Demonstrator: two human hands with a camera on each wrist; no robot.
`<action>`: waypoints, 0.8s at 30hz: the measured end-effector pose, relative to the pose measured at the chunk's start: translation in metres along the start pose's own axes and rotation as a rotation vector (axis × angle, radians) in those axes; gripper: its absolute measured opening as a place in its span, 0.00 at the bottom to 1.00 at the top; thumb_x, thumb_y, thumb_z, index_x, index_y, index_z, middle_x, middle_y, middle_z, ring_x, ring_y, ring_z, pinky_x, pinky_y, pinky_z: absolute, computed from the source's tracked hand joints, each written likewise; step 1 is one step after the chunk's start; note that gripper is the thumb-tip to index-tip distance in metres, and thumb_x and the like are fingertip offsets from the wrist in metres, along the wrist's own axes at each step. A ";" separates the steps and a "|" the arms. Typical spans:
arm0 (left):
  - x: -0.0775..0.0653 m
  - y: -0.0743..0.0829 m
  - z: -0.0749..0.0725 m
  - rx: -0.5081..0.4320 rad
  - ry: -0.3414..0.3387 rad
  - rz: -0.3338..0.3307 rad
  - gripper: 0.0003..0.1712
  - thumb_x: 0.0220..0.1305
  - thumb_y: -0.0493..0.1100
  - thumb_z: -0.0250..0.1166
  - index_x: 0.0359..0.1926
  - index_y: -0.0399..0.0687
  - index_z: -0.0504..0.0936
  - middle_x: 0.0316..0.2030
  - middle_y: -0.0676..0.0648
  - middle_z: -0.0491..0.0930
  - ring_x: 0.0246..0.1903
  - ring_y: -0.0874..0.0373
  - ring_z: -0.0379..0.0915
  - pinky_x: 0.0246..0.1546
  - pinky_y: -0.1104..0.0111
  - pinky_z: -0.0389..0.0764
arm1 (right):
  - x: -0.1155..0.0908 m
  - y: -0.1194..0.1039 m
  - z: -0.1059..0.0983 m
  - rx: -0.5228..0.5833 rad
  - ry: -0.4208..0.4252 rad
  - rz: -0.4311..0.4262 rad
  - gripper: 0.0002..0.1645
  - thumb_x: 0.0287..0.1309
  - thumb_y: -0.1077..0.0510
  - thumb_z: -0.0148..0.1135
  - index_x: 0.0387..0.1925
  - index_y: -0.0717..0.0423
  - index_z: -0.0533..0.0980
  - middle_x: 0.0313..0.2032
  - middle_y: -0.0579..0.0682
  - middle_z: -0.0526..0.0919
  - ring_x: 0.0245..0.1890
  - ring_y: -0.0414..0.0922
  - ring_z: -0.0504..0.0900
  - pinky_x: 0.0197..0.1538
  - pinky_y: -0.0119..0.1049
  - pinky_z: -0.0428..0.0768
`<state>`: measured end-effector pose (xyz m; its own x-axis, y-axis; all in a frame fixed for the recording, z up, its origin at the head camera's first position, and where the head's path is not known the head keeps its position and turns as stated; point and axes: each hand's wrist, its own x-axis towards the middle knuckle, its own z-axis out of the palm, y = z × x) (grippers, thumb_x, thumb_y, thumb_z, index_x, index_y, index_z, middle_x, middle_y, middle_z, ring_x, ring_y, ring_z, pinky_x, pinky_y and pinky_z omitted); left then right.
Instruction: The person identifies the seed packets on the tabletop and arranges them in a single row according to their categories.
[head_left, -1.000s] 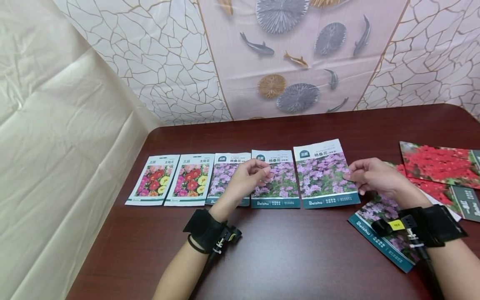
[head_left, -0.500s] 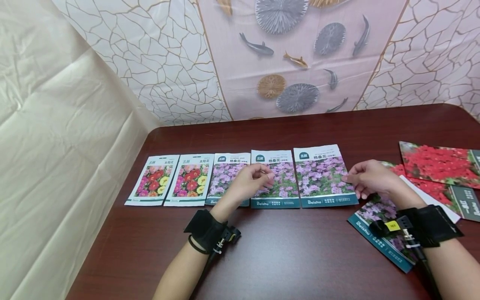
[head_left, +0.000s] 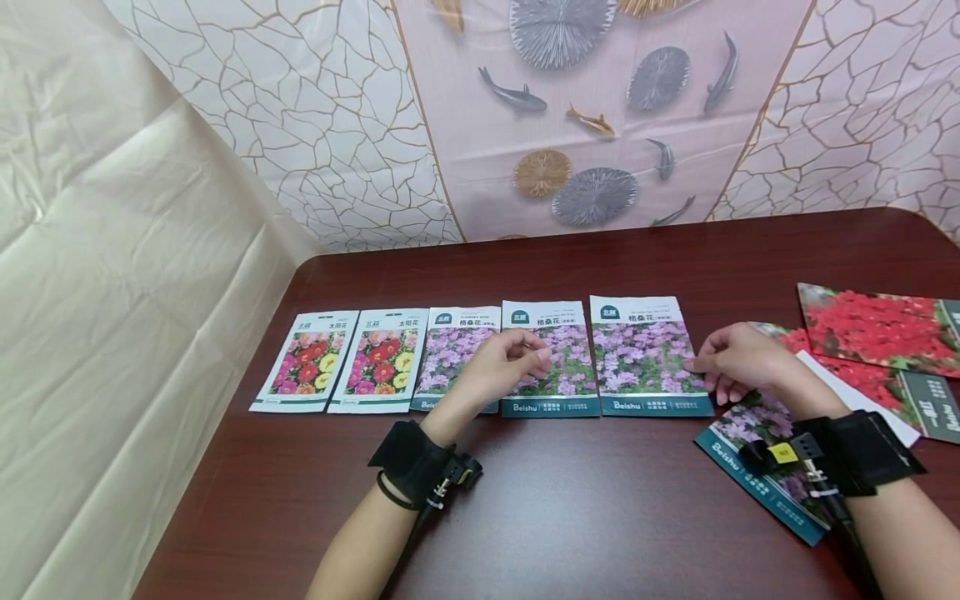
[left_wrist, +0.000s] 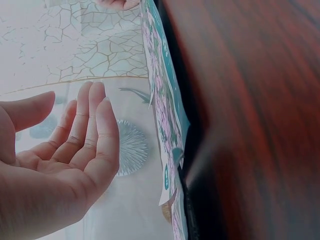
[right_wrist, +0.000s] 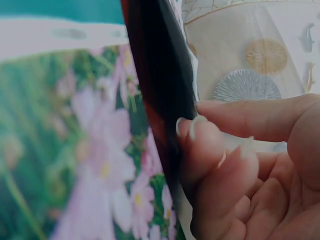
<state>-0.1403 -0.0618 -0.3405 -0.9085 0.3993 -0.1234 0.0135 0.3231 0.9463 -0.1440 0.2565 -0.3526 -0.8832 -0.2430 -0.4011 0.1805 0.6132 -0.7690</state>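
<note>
My right hand (head_left: pixel 742 367) pinches the right edge of the rightmost purple-flower seed packet (head_left: pixel 645 358), which lies at the end of a row. Its thumb and fingertips (right_wrist: pixel 200 145) meet at that edge in the right wrist view. Loosely curled and holding nothing, my left hand (head_left: pixel 498 365) hovers over two more purple-flower packets, the middle one (head_left: pixel 558 358) and its left neighbour (head_left: pixel 446 350), partly covering both. The left wrist view shows the left fingers (left_wrist: pixel 105 120) apart from the packets. At the row's left end are two packets with mixed red and yellow blooms (head_left: pixel 307 362).
Beneath my right wrist lies another purple-flower packet (head_left: pixel 738 437), set at a slant. Several red-flower packets (head_left: pixel 877 329) overlap at the right side of the dark wooden table (head_left: pixel 525 517). A patterned cloth (head_left: pixel 480 167) hangs behind the table, and pale fabric (head_left: pixel 150 292) stands at the left.
The rightmost purple-flower packet has come down and toward me, lining up with the row, my right hand staying at its edge. My left hand has barely moved.
</note>
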 end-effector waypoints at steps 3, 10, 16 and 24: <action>0.000 0.000 0.000 -0.004 -0.005 0.002 0.10 0.64 0.39 0.57 0.42 0.37 0.77 0.34 0.39 0.80 0.35 0.50 0.78 0.39 0.62 0.79 | -0.001 0.000 0.000 -0.025 0.003 0.000 0.13 0.58 0.58 0.58 0.27 0.67 0.73 0.16 0.51 0.75 0.13 0.42 0.75 0.17 0.35 0.76; -0.001 0.000 0.000 0.003 -0.017 -0.006 0.11 0.65 0.40 0.57 0.43 0.38 0.77 0.34 0.40 0.80 0.36 0.49 0.78 0.39 0.61 0.79 | -0.004 -0.004 -0.003 -0.082 0.016 -0.016 0.15 0.58 0.55 0.58 0.28 0.66 0.73 0.17 0.51 0.75 0.14 0.44 0.75 0.18 0.36 0.76; -0.003 0.007 0.001 -0.017 -0.071 -0.003 0.13 0.65 0.40 0.57 0.46 0.36 0.75 0.36 0.40 0.80 0.38 0.47 0.77 0.40 0.60 0.78 | -0.012 -0.009 -0.011 -0.106 0.028 -0.038 0.17 0.59 0.53 0.59 0.32 0.67 0.71 0.19 0.51 0.75 0.16 0.46 0.75 0.20 0.38 0.76; -0.005 0.007 0.002 -0.013 -0.172 0.012 0.15 0.64 0.42 0.57 0.48 0.37 0.75 0.37 0.41 0.80 0.40 0.46 0.77 0.42 0.60 0.77 | -0.019 -0.007 -0.028 -0.195 0.083 -0.061 0.22 0.57 0.50 0.60 0.35 0.68 0.71 0.22 0.52 0.76 0.19 0.48 0.76 0.24 0.38 0.78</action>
<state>-0.1348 -0.0599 -0.3343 -0.8234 0.5443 -0.1605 0.0176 0.3071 0.9515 -0.1408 0.2783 -0.3258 -0.9242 -0.2265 -0.3077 0.0450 0.7351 -0.6764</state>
